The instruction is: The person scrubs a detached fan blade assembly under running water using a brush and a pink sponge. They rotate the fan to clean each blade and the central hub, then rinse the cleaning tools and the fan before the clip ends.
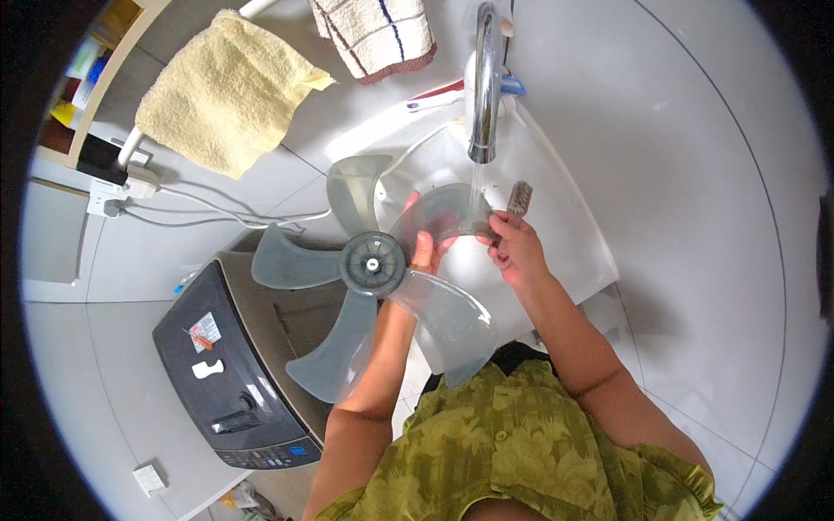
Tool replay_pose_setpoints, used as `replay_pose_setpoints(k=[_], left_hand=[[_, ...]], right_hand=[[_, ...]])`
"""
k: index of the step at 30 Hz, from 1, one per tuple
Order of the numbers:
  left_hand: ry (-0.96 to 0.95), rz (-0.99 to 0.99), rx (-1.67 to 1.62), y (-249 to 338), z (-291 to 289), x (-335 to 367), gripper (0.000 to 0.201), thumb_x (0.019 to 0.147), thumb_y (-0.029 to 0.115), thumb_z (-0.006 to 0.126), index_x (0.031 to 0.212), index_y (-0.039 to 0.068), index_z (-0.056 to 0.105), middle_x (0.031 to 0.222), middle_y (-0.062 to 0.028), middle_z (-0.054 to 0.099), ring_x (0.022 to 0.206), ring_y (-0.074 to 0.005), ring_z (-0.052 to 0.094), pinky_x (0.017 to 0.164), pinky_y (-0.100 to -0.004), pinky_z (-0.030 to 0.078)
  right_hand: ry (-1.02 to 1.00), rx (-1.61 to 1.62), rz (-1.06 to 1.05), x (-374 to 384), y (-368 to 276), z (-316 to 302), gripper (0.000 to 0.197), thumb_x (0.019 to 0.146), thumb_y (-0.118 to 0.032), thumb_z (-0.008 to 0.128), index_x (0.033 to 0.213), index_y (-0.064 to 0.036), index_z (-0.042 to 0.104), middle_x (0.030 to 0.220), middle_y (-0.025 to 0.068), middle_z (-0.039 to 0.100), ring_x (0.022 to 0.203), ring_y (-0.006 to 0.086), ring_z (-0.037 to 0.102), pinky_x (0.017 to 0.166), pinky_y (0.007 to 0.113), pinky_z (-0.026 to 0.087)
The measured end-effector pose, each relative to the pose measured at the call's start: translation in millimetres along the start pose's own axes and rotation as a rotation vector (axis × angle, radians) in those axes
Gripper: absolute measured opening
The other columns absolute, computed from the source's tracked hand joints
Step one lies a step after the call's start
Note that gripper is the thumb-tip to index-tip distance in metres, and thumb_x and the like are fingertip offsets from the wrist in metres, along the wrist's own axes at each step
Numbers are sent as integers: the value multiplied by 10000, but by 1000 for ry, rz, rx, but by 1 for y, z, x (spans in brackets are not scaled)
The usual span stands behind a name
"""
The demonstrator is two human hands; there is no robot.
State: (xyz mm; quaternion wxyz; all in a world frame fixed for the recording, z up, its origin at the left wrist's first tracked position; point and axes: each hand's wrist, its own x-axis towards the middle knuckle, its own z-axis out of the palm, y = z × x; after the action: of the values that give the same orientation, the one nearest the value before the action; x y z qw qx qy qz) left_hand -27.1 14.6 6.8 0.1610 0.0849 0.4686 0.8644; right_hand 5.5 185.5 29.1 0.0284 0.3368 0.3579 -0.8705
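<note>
A grey translucent fan blade wheel [373,263] with several blades is held over the white sink [569,234]. My left hand [423,252] grips it by one blade close to the hub, the thumb on top and the other fingers partly hidden beneath. At that same blade's outer end is my right hand [519,250], its fingers closed on the blade's edge and on a brush [519,200] whose bristles point up. Water runs from the chrome faucet [483,95] onto this blade. The remaining blades reach left and down past the sink's rim.
A dark-lidded washing machine [239,369] stands at the left, with small objects on its lid. Above it hang a yellow towel [230,95] and a checked towel [375,36]. A toothbrush [434,99] lies behind the sink. Cables [234,217] run along the left wall.
</note>
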Motion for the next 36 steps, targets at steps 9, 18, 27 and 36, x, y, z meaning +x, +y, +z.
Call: replay_pose_setpoints(k=[9, 18, 27, 36], left_hand=[[11, -107, -215, 2, 15, 9, 705, 944, 516, 423, 1479, 132, 170, 1405, -178, 405, 1223, -304, 485, 994, -401, 442], [-106, -324, -153, -25, 8, 8, 382, 946, 190, 529, 1306, 87, 454, 1214, -93, 571, 1073, -193, 587, 899, -341, 503], [-153, -355, -194, -22, 9, 7, 481, 943, 182, 534, 1377, 42, 380, 1280, -139, 525, 1179, -281, 528, 1006, -411, 429], [-135, -353, -150, -9, 35, 8, 470, 910, 148, 570, 1325, 23, 390, 1237, -175, 544, 1107, -280, 559, 977, -418, 438]], right_hand=[[36, -1446, -1026, -6, -28, -25, 478, 963, -380, 444, 1308, -53, 490, 934, 89, 652, 724, 224, 634, 638, 354, 511], [-136, -1798, -927, 8, -62, -16, 316, 909, -362, 512, 1197, -271, 605, 796, 70, 614, 713, 278, 622, 618, 400, 491], [-92, -1831, -805, 22, -82, -34, 323, 915, -405, 488, 1196, -309, 614, 801, 86, 611, 763, 280, 617, 669, 418, 483], [93, -1617, -937, 27, -72, -27, 332, 903, -323, 520, 1222, -283, 602, 865, 96, 625, 796, 290, 624, 692, 416, 498]])
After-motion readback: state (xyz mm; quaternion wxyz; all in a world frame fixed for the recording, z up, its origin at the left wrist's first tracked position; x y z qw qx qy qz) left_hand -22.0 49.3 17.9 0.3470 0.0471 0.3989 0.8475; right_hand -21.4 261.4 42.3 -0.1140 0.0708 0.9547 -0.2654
